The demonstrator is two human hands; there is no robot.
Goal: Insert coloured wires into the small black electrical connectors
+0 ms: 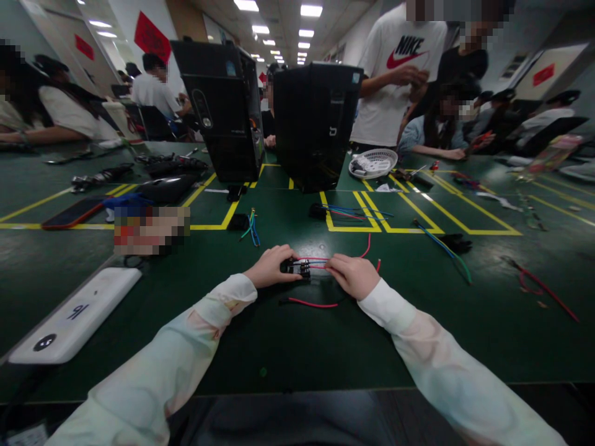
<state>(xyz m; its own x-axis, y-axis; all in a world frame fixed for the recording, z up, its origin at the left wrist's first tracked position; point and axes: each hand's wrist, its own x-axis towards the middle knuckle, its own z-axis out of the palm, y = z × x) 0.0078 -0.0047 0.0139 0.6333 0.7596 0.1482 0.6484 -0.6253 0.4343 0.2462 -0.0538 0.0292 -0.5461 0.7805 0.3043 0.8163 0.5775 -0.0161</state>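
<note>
At the middle of the green table (223,365), my left hand (273,266) is closed round a small black terminal block (304,269), its thumb and fingers on either side. Thin red and blue wires (317,262) run from the block to the right. My right hand (354,274) pinches these wires between thumb and fingers. Past that hand, a red wire end (367,246) sticks up. Just below both hands lies a loose red wire (312,303) with a dark end.
Two black computer towers (223,111) stand at the back. Bundled wires with black connectors (357,213) lie beyond my hands, and a blue-green wire bundle (444,248) lies right. A white power bank (77,316) is at left, a white basket (373,164) behind. Other people sit and stand around.
</note>
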